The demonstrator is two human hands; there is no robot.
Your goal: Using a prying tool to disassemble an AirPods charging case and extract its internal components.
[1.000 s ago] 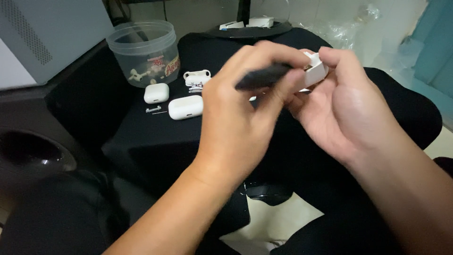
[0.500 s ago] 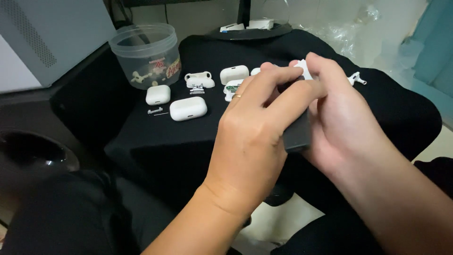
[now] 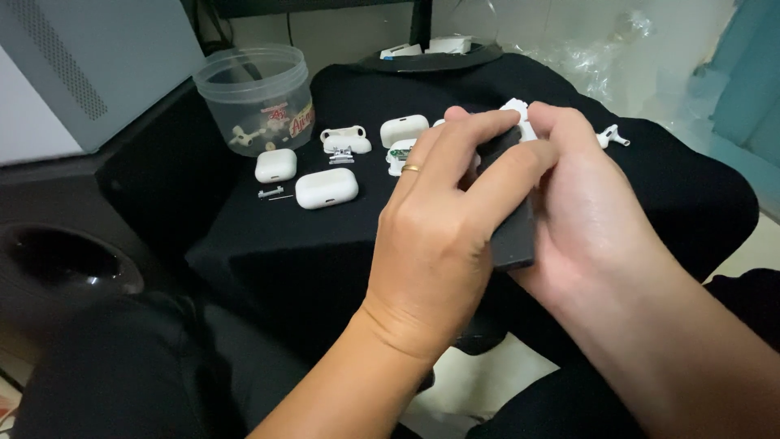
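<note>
Both forearms are bare, without sleeves. The left hand (image 3: 435,244) wears a thin gold ring (image 3: 412,169) on one finger; the right hand (image 3: 597,215) wears nothing.

A flat dark grey rectangular tool (image 3: 513,236) stands nearly upright between the two hands, its lower end showing below the fingers. A small white plastic part (image 3: 517,110) peeks out above the fingertips, mostly hidden, over the black cloth.
</note>
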